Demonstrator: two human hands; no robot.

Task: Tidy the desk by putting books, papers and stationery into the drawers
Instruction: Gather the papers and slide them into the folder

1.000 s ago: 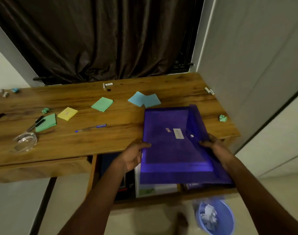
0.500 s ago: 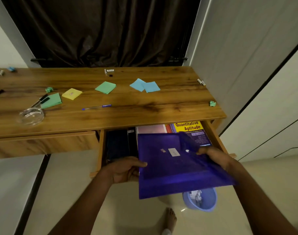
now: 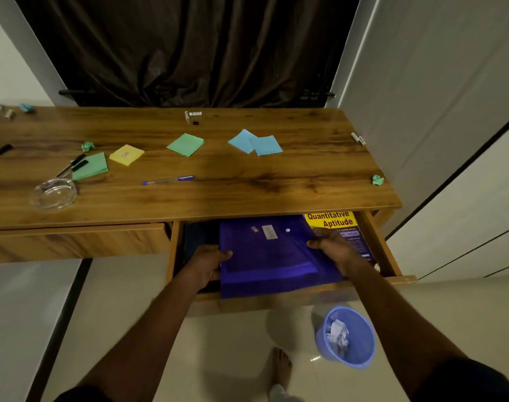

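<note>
A purple plastic folder (image 3: 270,256) lies in the open right drawer (image 3: 389,250), its near edge overhanging the drawer front. My left hand (image 3: 205,265) grips the folder's left edge and my right hand (image 3: 334,250) grips its right side. Under the folder, at the drawer's right, shows a yellow "Quantitative Aptitude" book (image 3: 334,223). On the wooden desk (image 3: 247,184) lie green papers (image 3: 186,144), blue papers (image 3: 256,142), a yellow note (image 3: 126,154) and a blue pen (image 3: 168,179).
Black pens (image 3: 73,166) lie on a green sheet (image 3: 92,166) beside a glass ashtray (image 3: 54,194). Crumpled green balls (image 3: 377,179) and a marker (image 3: 358,138) sit near the right edge. The left drawer (image 3: 73,242) is closed. A blue bin (image 3: 349,338) stands on the floor.
Both hands carried the purple folder off the desktop, down and forward into the open right drawer. It now covers most of the books there.
</note>
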